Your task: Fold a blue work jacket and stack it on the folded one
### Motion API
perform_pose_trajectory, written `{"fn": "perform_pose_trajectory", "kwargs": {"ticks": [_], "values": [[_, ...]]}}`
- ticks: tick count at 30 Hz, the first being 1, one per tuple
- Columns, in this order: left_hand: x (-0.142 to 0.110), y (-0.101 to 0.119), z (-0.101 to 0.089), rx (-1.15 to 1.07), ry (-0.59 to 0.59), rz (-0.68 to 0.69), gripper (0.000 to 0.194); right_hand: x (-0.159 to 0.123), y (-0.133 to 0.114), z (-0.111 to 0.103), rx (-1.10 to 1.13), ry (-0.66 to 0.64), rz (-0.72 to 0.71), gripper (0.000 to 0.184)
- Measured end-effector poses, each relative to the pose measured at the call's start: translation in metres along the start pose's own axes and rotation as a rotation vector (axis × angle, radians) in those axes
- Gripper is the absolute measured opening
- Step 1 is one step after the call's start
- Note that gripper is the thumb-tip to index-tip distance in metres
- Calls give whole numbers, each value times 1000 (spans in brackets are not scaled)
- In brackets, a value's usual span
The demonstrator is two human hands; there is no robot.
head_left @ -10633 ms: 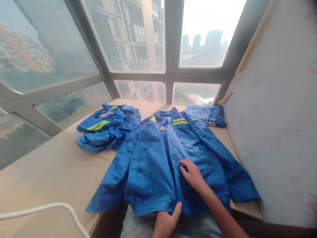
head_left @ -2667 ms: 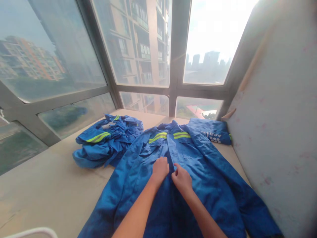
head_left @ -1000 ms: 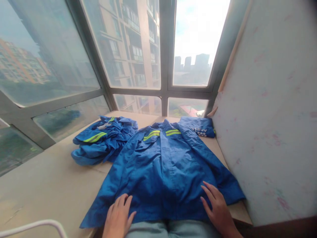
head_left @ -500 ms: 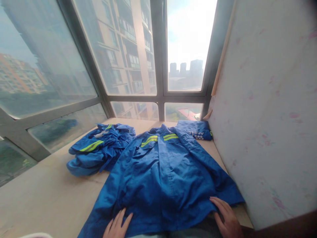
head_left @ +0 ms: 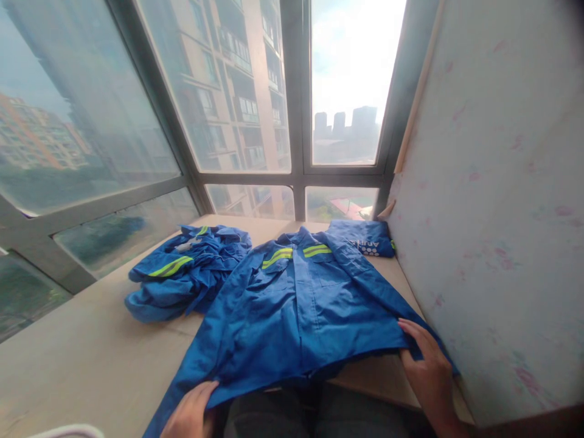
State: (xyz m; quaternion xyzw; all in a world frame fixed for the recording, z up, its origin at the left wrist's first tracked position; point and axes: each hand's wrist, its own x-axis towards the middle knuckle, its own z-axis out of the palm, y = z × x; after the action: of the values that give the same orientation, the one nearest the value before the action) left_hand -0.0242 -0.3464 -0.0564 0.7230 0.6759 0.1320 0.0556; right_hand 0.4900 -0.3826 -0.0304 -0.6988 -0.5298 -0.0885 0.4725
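- A blue jacket (head_left: 292,316) lies front up on the table (head_left: 91,353), collar toward the window (head_left: 351,85), hem toward the person.
- The left hand (head_left: 189,410) pinches the hem near its left corner, fingers above the cloth.
- The right hand (head_left: 426,362) grips the opposite corner, fingers on top and thumb below; that side of the hem is lifted, with table showing underneath.
- Yellow-green stripes cross the chest, and the front edges meet; from here I can't tell whether they are fastened.
- Both sleeves slant outward, past the hands.
- To the left sits a crumpled blue garment (head_left: 182,274); beyond the jacket's right shoulder, a folded blue garment (head_left: 360,237) with white lettering, by the wall (head_left: 493,182).
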Motion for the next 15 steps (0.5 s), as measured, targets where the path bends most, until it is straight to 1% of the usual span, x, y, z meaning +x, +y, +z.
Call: {"fn": "perform_pose_trajectory", "kwargs": {"ticks": [2, 4, 6, 8, 9, 10, 12, 15], "values": [[6, -2, -14, -53, 142, -14, 49, -8, 5, 1, -18, 2, 80, 39], [12, 0, -28, -132, 266, -51, 46, -17, 16, 5, -40, -40, 209, 42], [17, 4, -39, -235, 318, -148, 46, -25, 29, 12, -25, -111, 382, 45], [20, 9, -43, -353, 291, -291, 49, -32, 42, 20, 79, -159, 552, 49], [21, 11, -43, -412, 264, -362, 51, -33, 46, 24, 157, -172, 606, 50], [21, 13, -42, -470, 236, -419, 53, -34, 49, 27, 234, -181, 629, 52], [21, 17, -38, -569, 207, -468, 53, -32, 50, 29, 316, -216, 616, 54], [22, 21, -34, -620, 208, -431, 51, -22, 40, 23, 272, -308, 585, 54]]}}
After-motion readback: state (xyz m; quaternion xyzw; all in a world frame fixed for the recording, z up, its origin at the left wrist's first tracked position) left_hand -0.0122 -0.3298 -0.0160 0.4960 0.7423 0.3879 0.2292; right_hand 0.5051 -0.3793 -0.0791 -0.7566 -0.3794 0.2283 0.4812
